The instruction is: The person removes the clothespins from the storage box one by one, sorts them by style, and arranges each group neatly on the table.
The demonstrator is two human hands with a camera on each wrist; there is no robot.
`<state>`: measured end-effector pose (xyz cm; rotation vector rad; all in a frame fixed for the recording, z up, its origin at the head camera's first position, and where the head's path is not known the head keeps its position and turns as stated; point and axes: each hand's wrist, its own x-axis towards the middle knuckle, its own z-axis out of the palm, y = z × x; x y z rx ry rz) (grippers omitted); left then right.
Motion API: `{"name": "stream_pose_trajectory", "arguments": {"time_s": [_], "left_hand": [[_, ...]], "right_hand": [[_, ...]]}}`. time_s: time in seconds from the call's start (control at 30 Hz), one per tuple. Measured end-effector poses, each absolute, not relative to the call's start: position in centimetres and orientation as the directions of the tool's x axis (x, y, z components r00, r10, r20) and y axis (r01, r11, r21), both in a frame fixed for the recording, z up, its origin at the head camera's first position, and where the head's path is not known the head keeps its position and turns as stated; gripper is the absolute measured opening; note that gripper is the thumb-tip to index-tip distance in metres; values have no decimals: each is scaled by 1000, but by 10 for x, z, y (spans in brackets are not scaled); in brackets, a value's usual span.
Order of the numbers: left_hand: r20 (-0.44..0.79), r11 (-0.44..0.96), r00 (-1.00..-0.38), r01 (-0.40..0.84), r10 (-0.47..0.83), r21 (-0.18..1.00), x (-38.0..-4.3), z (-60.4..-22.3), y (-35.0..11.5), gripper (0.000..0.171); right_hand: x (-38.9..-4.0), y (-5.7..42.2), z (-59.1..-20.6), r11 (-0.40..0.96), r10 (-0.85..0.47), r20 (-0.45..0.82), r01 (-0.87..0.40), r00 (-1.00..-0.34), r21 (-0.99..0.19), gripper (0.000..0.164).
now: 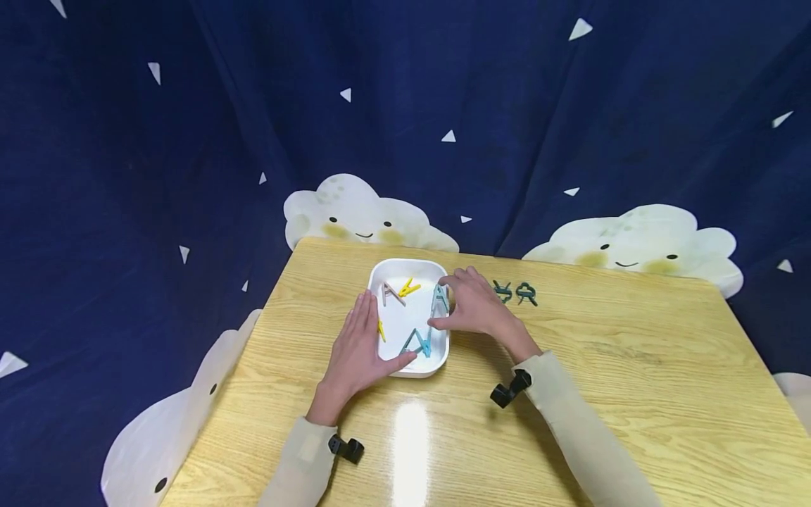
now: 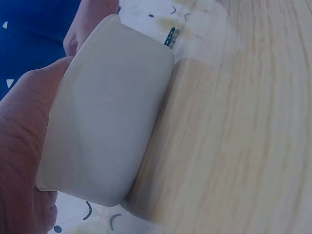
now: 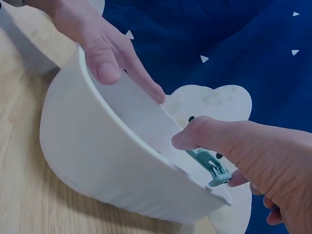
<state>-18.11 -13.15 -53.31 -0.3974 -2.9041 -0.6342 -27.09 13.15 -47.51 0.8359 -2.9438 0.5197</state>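
Teal clip (image 3: pixel 207 160) sits in the grasp of the right hand (image 1: pixel 475 303), spanning the gap between thumb and fingers just at the right wall of the white tray (image 1: pixel 408 262); the printing that shows is pictorial, white triangles and smiling cloud faces (image 1: pixel 364 204) on the dark blue curtain (image 1: pixel 412 56); the sides of the tray turned to the wrist views are plain white.

The right hand comes in from the right, its back upward, thumb and fingers bent into a C round the clip; the left hand (image 1: pixel 361 352) steadies the tray at its near left corner, fingers extended along the left rim and thumb stretched over the near rim, none of them curled tight.

Inside the tray, a pinkish clip (image 1: pixel 395 296) lies beside a yellow clip (image 1: pixel 405 289) toward the far end; a second yellow clip (image 1: pixel 381 331) shows partly beside the left fingers; a dark teal clip (image 1: pixel 408 339) and a light blue clip (image 1: pixel 426 348) lie together near the near end; two dark green clips (image 1: pixel 526 293) rest on the wooden table (image 1: pixel 570 338), beyond the right hand; each beige sleeve carries a black wrist camera (image 1: pixel 503 396).
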Motion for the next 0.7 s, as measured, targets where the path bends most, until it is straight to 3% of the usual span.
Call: {"name": "stream_pose_trajectory", "arguments": {"time_s": [0.7], "left_hand": [[206, 865, -952, 293, 225, 407, -181, -534, -132, 136]], "right_hand": [[-267, 166, -479, 818, -454, 164, -482, -876, -314, 90]]}}
